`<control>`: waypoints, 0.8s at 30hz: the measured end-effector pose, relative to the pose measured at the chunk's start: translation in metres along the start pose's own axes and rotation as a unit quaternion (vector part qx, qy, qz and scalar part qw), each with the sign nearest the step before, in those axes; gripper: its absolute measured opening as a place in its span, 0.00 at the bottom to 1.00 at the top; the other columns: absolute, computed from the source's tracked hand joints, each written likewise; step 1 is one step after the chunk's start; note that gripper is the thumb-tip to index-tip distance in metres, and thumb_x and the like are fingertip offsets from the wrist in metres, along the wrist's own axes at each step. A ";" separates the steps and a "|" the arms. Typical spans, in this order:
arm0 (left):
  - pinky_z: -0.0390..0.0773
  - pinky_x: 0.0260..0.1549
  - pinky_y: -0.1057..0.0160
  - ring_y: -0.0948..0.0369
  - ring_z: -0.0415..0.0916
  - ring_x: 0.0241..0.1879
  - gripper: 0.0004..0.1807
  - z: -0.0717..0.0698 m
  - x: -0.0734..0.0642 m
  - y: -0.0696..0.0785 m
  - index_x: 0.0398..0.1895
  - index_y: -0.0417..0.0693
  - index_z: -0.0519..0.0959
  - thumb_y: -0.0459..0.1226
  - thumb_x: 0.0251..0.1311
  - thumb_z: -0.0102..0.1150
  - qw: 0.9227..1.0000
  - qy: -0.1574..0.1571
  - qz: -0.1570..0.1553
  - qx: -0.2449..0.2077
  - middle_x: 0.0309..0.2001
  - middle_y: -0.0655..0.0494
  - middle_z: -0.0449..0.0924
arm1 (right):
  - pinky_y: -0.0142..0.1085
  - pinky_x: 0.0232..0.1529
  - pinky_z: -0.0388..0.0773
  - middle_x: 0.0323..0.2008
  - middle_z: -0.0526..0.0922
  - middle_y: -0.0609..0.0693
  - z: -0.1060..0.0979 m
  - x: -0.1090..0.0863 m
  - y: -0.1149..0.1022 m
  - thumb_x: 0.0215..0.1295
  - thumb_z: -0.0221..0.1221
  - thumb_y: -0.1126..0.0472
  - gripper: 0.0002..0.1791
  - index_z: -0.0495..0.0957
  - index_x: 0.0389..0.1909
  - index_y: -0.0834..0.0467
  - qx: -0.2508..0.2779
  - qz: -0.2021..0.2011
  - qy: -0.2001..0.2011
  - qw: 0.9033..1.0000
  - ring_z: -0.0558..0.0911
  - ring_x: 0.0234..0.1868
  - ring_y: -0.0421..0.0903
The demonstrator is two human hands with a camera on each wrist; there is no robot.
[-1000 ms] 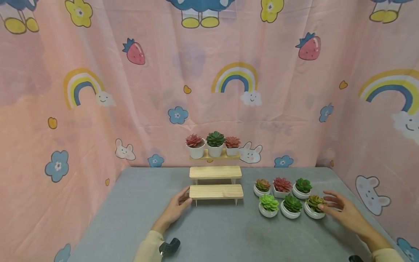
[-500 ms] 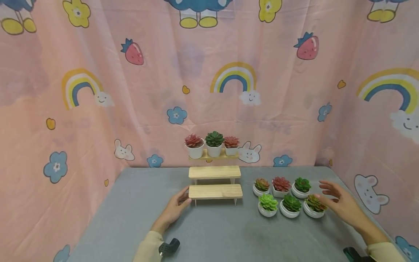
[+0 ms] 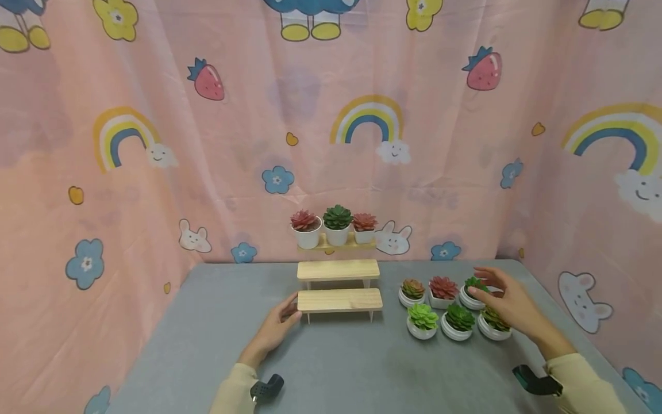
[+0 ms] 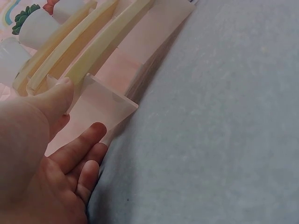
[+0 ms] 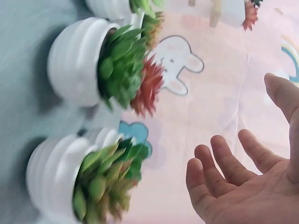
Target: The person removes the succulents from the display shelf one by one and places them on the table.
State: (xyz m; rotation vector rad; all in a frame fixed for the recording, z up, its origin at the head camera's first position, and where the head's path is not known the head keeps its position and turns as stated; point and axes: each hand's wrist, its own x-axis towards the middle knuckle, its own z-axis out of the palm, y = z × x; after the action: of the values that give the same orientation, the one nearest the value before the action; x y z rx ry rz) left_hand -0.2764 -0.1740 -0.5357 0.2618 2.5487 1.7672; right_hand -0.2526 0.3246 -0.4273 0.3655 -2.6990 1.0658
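Note:
In the head view my left hand (image 3: 274,328) rests at the left end of a stepped wooden display stand (image 3: 338,300). The left wrist view shows its thumb against a board end and its other fingers beside the clear side panel (image 4: 103,105). My right hand (image 3: 509,299) hovers over the back-right green succulent (image 3: 472,283) in a white pot; fingers and thumb are spread, as the right wrist view shows. Below that hand is a yellowish-green succulent (image 3: 493,322), partly hidden. A dark green one (image 3: 459,319) stands beside it.
Left of these are a bright green succulent (image 3: 422,319), a red one (image 3: 442,288) and an orange-green one (image 3: 412,290). The stand's top step holds three potted succulents: red (image 3: 307,230), green (image 3: 338,221) and red (image 3: 364,227). A printed pink curtain (image 3: 233,144) surrounds the grey table (image 3: 207,356).
My right hand has moved left and away from me, from beside the yellowish-green succulent to over the back-right green one. The left hand stays at the stand.

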 end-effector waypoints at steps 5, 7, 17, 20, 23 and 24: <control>0.73 0.63 0.41 0.47 0.77 0.63 0.33 -0.001 0.001 0.000 0.78 0.47 0.61 0.42 0.73 0.56 1.000 -0.015 0.015 0.006 0.64 0.41 0.78 | 0.65 0.56 0.74 0.64 0.73 0.74 0.009 0.012 -0.011 0.75 0.58 0.55 0.32 0.62 0.72 0.66 0.026 -0.002 -0.009 1.000 0.74 0.61 0.71; 0.73 0.63 0.41 0.47 0.76 0.63 0.33 -0.001 0.001 0.000 0.78 0.47 0.60 0.43 0.74 0.55 1.000 -0.017 0.016 0.010 0.64 0.41 0.78 | 0.65 0.56 0.74 0.64 0.72 0.73 0.014 0.017 -0.015 0.75 0.58 0.55 0.32 0.62 0.73 0.65 0.034 -0.006 -0.011 0.999 0.74 0.62 0.70; 0.71 0.65 0.39 0.47 0.75 0.64 0.33 -0.001 -0.001 0.004 0.78 0.48 0.60 0.41 0.74 0.55 1.000 -0.009 0.008 0.004 0.65 0.42 0.78 | 0.64 0.61 0.72 0.66 0.71 0.71 0.034 0.047 -0.037 0.76 0.56 0.57 0.32 0.59 0.74 0.65 0.089 -0.024 -0.042 0.995 0.72 0.66 0.69; 0.71 0.64 0.39 0.46 0.75 0.64 0.33 -0.002 -0.001 0.004 0.78 0.48 0.60 0.40 0.73 0.56 1.000 -0.008 0.008 -0.004 0.64 0.41 0.78 | 0.65 0.63 0.71 0.67 0.71 0.71 0.040 0.058 -0.044 0.75 0.57 0.57 0.32 0.60 0.74 0.64 0.107 -0.030 -0.048 0.993 0.71 0.67 0.70; 0.72 0.63 0.39 0.46 0.76 0.64 0.32 -0.002 -0.001 0.003 0.78 0.47 0.61 0.39 0.73 0.55 1.000 -0.008 0.011 -0.005 0.64 0.40 0.78 | 0.65 0.64 0.71 0.69 0.70 0.70 0.049 0.071 -0.050 0.75 0.58 0.57 0.33 0.60 0.75 0.62 0.123 -0.033 -0.058 0.990 0.71 0.67 0.69; 0.72 0.64 0.39 0.46 0.76 0.64 0.32 -0.002 0.000 0.003 0.78 0.47 0.60 0.39 0.73 0.55 1.000 -0.009 0.011 -0.006 0.64 0.40 0.78 | 0.64 0.64 0.71 0.69 0.69 0.69 0.052 0.077 -0.053 0.75 0.58 0.57 0.34 0.59 0.76 0.61 0.128 -0.034 -0.063 0.989 0.71 0.68 0.69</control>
State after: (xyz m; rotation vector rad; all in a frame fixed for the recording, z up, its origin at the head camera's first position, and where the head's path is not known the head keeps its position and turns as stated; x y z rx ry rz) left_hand -0.2763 -0.1750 -0.5319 0.3051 2.5329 1.7791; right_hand -0.3145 0.2397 -0.4087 0.5822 -2.6378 1.4183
